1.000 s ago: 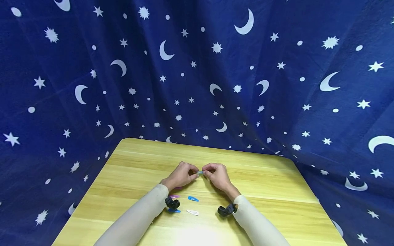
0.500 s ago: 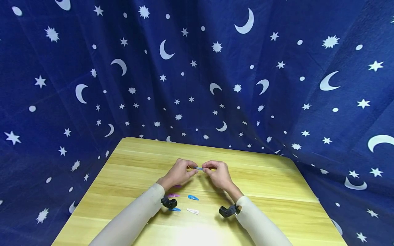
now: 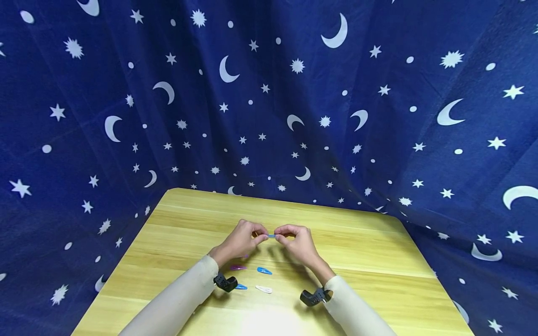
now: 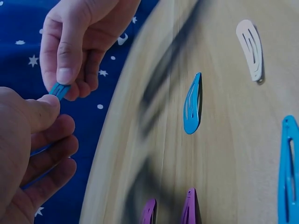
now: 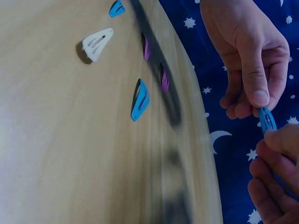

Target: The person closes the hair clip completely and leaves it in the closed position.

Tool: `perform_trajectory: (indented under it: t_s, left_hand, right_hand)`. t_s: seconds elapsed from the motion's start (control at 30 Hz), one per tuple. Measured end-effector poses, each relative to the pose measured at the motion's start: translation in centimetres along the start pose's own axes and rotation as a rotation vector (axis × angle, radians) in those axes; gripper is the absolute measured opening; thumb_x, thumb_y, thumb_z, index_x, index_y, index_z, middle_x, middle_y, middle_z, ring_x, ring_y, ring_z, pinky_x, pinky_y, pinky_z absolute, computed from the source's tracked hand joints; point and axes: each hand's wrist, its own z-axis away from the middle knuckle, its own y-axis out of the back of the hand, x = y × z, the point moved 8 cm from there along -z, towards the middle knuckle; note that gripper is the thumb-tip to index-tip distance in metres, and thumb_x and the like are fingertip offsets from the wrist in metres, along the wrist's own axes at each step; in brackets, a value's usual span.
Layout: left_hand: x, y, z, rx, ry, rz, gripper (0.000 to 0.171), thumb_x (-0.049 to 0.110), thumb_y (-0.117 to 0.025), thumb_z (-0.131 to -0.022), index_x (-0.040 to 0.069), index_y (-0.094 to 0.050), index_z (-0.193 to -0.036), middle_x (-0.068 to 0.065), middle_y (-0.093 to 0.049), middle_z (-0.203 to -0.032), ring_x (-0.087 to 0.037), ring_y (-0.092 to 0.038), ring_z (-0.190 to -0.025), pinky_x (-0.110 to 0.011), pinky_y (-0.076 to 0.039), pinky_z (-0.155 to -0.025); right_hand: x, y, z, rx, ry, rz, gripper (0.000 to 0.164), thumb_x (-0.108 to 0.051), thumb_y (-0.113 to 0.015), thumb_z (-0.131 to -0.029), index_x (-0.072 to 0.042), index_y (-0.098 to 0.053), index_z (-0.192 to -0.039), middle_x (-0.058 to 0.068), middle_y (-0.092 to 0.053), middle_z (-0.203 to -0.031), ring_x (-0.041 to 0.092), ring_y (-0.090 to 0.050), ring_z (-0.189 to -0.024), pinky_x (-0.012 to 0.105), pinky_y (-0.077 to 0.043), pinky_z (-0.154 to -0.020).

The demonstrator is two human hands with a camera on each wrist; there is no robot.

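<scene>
A blue snap hair clip [image 3: 271, 236] is held off the table between both hands, in the middle of the head view. My left hand [image 3: 243, 237] pinches one end of it between thumb and forefinger. At the other end, the thumb and curled fingers of my right hand [image 3: 299, 240] grip it. Both wrist views show the same clip [image 4: 60, 90] spanning the short gap between the thumbs; its ends are hidden by fingertips. In the left wrist view, the lower fingers of my left hand [image 4: 23, 121] are loosely bent below the clip.
Nearer me on the wooden table [image 3: 357, 261] lie a blue clip [image 3: 264, 270], a white clip [image 3: 264, 289], another blue clip [image 3: 241, 286] beside the left wrist camera, and two purple clips [image 5: 146, 48], one partly hidden by my left hand in the head view. A starry curtain [image 3: 269, 116] hangs behind.
The held clip rose a little in the head view, then came back down. My left hand and forearm have shifted slightly left, and both hands still hold the clip.
</scene>
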Motion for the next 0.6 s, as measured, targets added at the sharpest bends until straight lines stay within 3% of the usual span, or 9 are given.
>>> perform_trajectory:
  t_s: [0.13,0.47,0.6]
  left_hand:
    - [0.1,0.1,0.5,-0.007,-0.011,0.013,0.008,0.016,-0.078,-0.104,0.015,-0.085,-0.101,0.009,-0.081,-0.09,0.0,-0.067,-0.081,-0.024,-0.058,-0.078]
    - [0.4,0.3,1.4,-0.044,-0.023,0.038,0.01,0.015,-0.078,-0.103,0.009,-0.085,-0.1,-0.001,-0.082,-0.089,-0.001,-0.065,-0.078,-0.025,-0.056,-0.076]
    - [0.4,0.1,1.6,-0.056,-0.013,0.026,0.011,0.016,-0.078,-0.103,0.01,-0.084,-0.097,-0.003,-0.081,-0.088,-0.001,-0.063,-0.076,-0.023,-0.054,-0.072]
  right_hand:
    - [0.1,-0.2,0.6,-0.026,0.001,0.03,0.01,-0.007,-0.084,-0.096,-0.014,-0.086,-0.103,-0.003,-0.085,-0.098,0.012,-0.077,-0.093,0.028,-0.062,-0.087]
    - [0.0,-1.1,1.7,-0.076,0.045,0.076,0.004,-0.018,-0.083,-0.099,-0.02,-0.086,-0.1,-0.007,-0.084,-0.099,0.01,-0.077,-0.096,0.041,-0.064,-0.093]
    - [-0.1,-1.5,1.9,-0.086,0.06,0.091,0.004,-0.019,-0.083,-0.099,-0.021,-0.086,-0.098,-0.009,-0.084,-0.097,0.01,-0.078,-0.098,0.039,-0.063,-0.095]
